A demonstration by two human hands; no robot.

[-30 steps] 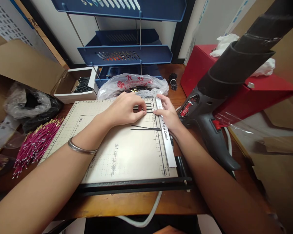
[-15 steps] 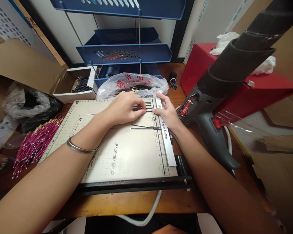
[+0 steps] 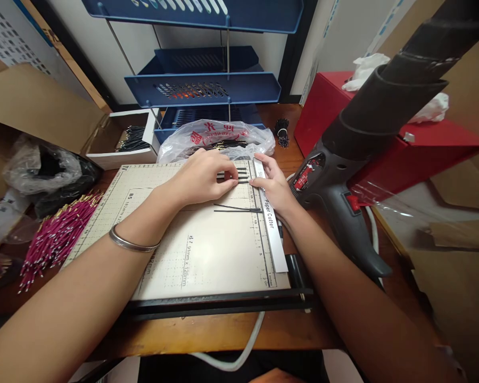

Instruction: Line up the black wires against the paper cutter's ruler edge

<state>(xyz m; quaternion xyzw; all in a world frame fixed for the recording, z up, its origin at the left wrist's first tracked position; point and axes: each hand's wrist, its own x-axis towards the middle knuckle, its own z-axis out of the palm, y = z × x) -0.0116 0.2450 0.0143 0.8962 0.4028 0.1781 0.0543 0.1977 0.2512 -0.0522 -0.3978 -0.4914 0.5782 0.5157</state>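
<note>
A cream paper cutter board (image 3: pixel 219 250) with printed ruler lines lies in front of me. My left hand (image 3: pixel 205 175) is bent over its upper part, thumb and fingers closed on thin black strands (image 3: pixel 242 182); I cannot tell whether these are wires or tubing. Opposite it, my right hand (image 3: pixel 274 183) curls over the white labelled strip (image 3: pixel 273 234) along the board's right side. Its thumb tip rests at the strands' right ends. Two more black strands (image 3: pixel 237 209) lie lower on the board, their right ends near the strip.
A clear plastic bag (image 3: pixel 217 135) lies behind the board, beneath blue tiered trays (image 3: pixel 203 88). Magenta wires (image 3: pixel 59 234) are heaped on the left near a box of black wires (image 3: pixel 133 139). A grey heat gun (image 3: pixel 343 197) stands close to my right forearm, before a red box (image 3: pixel 323 111).
</note>
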